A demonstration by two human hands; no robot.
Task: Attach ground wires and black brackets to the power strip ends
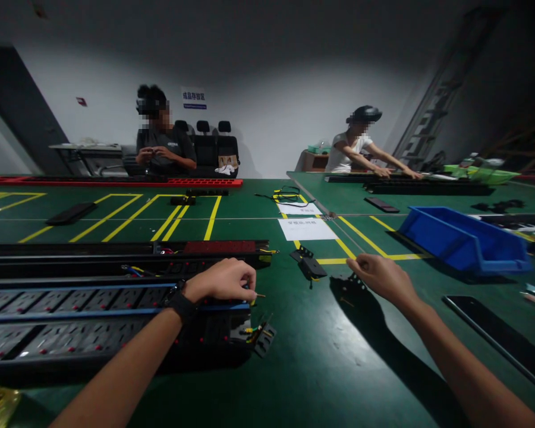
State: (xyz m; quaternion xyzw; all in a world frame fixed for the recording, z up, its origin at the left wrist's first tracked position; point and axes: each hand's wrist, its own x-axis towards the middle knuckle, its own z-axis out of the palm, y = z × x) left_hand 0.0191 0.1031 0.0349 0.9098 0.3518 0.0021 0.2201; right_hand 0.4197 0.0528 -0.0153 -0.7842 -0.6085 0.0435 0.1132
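Note:
My left hand (pixel 225 282) is closed in a pinch over the right end of a black power strip (pixel 116 299) with blue edges. A thin brass-coloured tip (pixel 260 295) pokes out past its fingertips; I cannot make out the whole piece. In front, a second power strip (pixel 84 342) has wires (pixel 251 331) coming out of its end to a small black end plate (pixel 264 340). My right hand (pixel 378 276) is closed above the green table, its fingertips beside a dark perforated plate (pixel 351 282). Whether it grips that plate is unclear.
A black end piece (pixel 309 263) lies between my hands, near paper sheets (pixel 307 229). On the right are a blue bin (pixel 463 241) and a phone (pixel 502 339). Another long strip housing (pixel 218 248) lies behind. Two people (pixel 164 148) (pixel 354 145) work across the table.

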